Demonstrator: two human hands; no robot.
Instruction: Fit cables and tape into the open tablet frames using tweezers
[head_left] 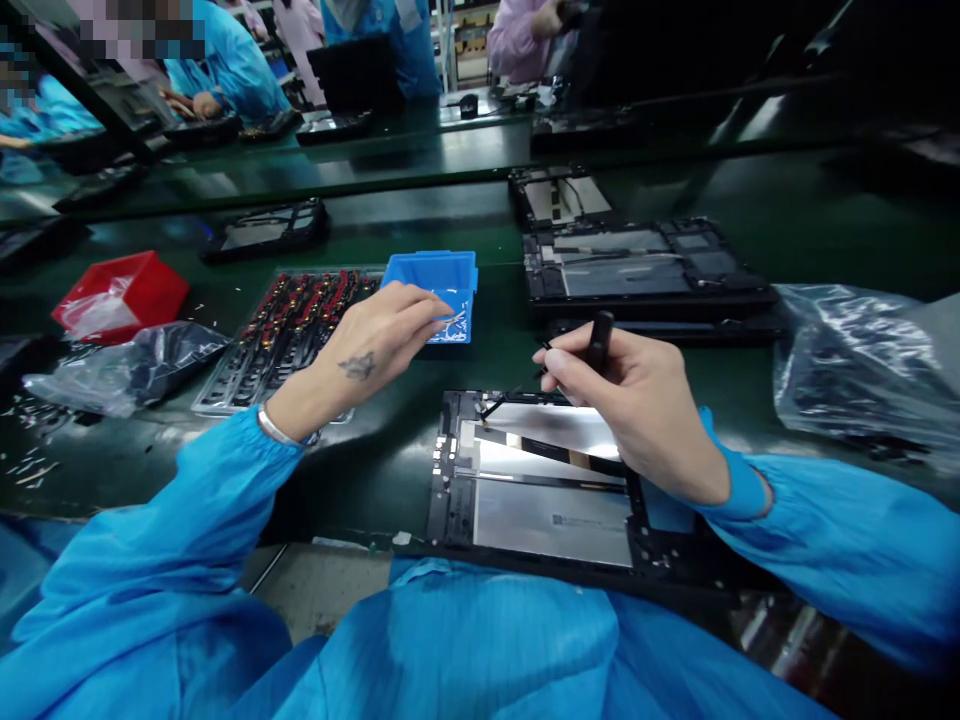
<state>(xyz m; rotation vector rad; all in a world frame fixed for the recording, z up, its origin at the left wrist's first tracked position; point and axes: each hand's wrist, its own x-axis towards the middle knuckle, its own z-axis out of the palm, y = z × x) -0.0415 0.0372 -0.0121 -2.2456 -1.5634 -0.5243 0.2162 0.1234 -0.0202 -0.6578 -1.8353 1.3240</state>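
Left fingers [420, 310] pinching in blue bin [439, 272], right hand [630, 395] gripping black tool [598, 340] over open tablet [536, 480], dark green bench [375, 460], co-workers in blue coats [232, 60] behind.

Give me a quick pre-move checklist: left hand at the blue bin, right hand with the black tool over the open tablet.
1. Left hand at the blue bin: ok, fingertips reach over its front edge onto the small pale parts inside.
2. Part actually pinched by the left hand: cannot tell, fingertips hide it.
3. Right hand gripping the black tool: ok, held pen-style, its thin tip angled down and left.
4. Tool tip on target: cannot tell; it hovers by the upper left corner of the open tablet, contact unclear.
5. Tablet seated flat at the green table near edge: ok, back exposed, facing up.
6. Component tray beside the bin: ok, under the left wrist.
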